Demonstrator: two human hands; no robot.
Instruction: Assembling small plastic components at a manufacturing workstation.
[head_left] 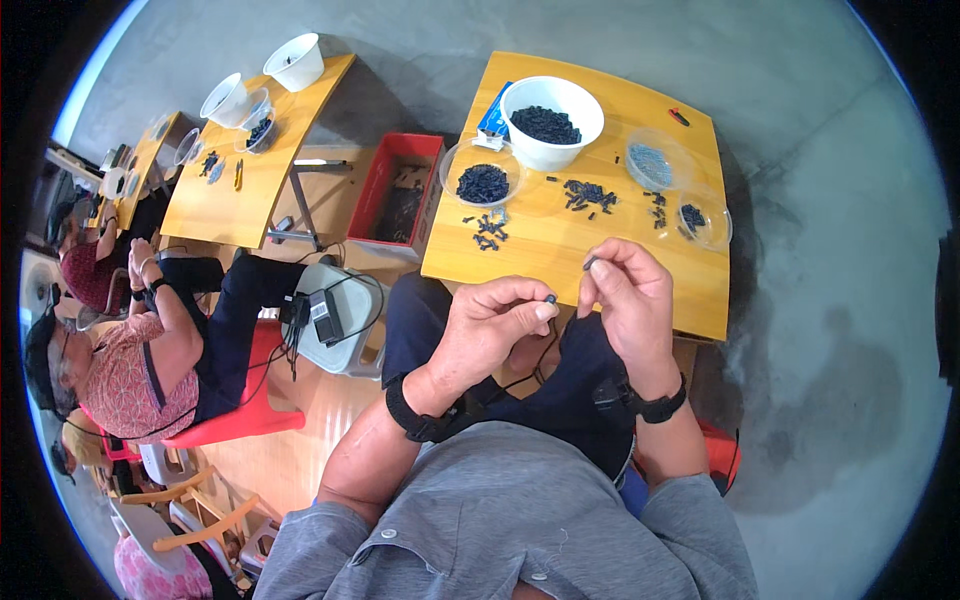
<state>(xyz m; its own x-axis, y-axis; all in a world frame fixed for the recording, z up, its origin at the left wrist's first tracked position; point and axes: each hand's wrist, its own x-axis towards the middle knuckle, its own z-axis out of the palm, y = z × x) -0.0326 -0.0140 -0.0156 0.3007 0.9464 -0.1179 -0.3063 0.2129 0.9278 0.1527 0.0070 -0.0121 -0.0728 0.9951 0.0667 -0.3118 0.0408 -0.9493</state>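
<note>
Above my lap, in front of the table's near edge, my left hand (478, 330) pinches a small dark plastic piece (551, 298) between thumb and forefinger. Another small black piece (590, 263) is held at the fingertips of my right hand (637, 300), a little higher and to the right. The two pieces are apart. On the yellow table (540, 242) beyond lie a loose pile of black pieces (588, 195) and a smaller scatter of black parts (490, 232). A clear tub (523, 172) of black pieces stands at the left.
A white bucket (597, 100) of black parts stands at the back, beside a blue box (490, 125). Clear tubs (690, 165) hold light-blue and black pieces on the right. A red crate (440, 150) stands left of the table; another person (140, 380) sits farther left.
</note>
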